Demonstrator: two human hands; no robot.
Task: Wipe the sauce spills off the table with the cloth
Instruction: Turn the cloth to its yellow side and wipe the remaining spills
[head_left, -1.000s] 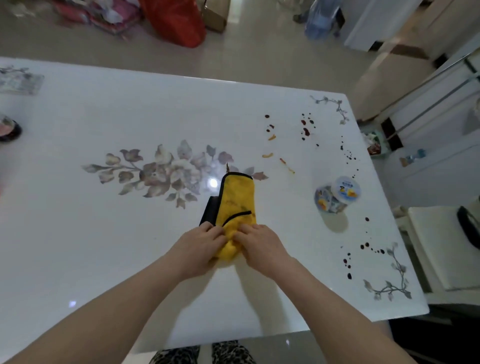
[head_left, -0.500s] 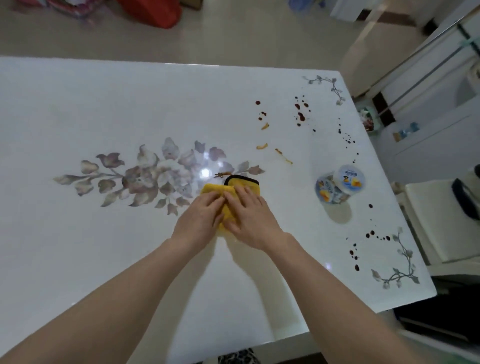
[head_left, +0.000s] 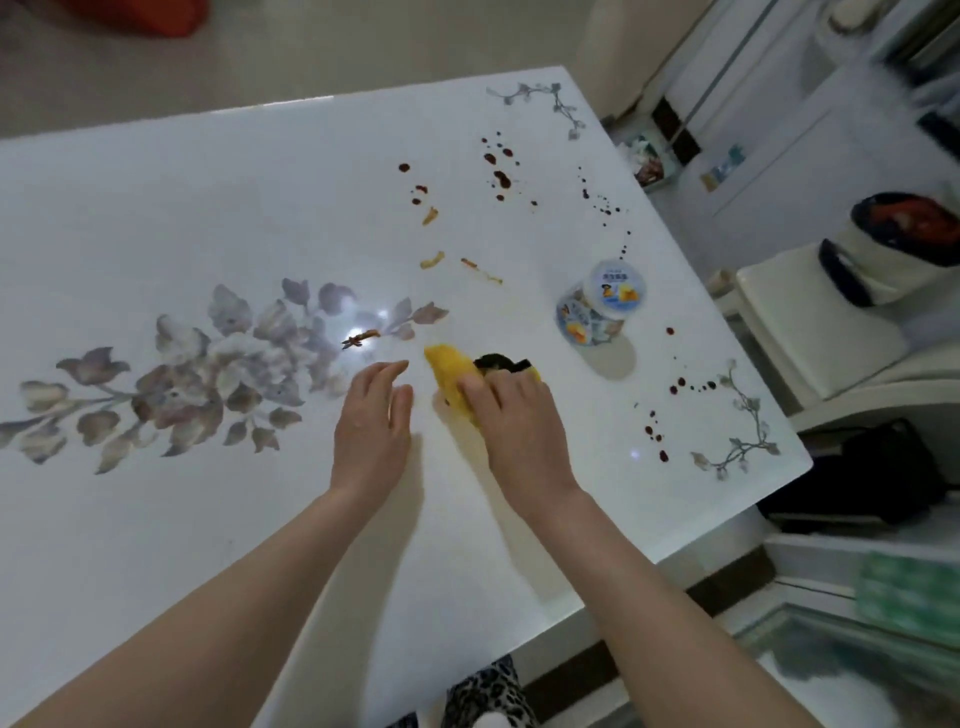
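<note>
Moved: half a second ago both hands lay on the cloth; now the left hand (head_left: 371, 421) is off it, and the cloth has slid right, clear of the flower print (head_left: 234, 364).
Left hand: open and holding nothing, fingers straight and close together, low over the bare table (head_left: 208, 208) just left of the cloth; whether it touches the top I cannot tell.
Right hand (head_left: 511, 421): fingers laid over the cloth and pressing it down; the thumb is hidden, so a curl under the edge cannot be ruled out.
Cloth (head_left: 449, 371): yellow with a black edge, bunched under the right hand, its yellow end poking out past the fingertips; it lies between the flower print and the tub.
Tub (head_left: 600, 309): small, white lid, on its side, right of the cloth and apart from it.
Red drops (head_left: 501, 179): scattered toward the far right corner, more running down the right edge to the near corner.
Orange streaks (head_left: 431, 260): three short ones beyond the cloth, not touched by it.
Brown smear (head_left: 358, 339): on the flower print's right tip, near the left fingertips.
</note>
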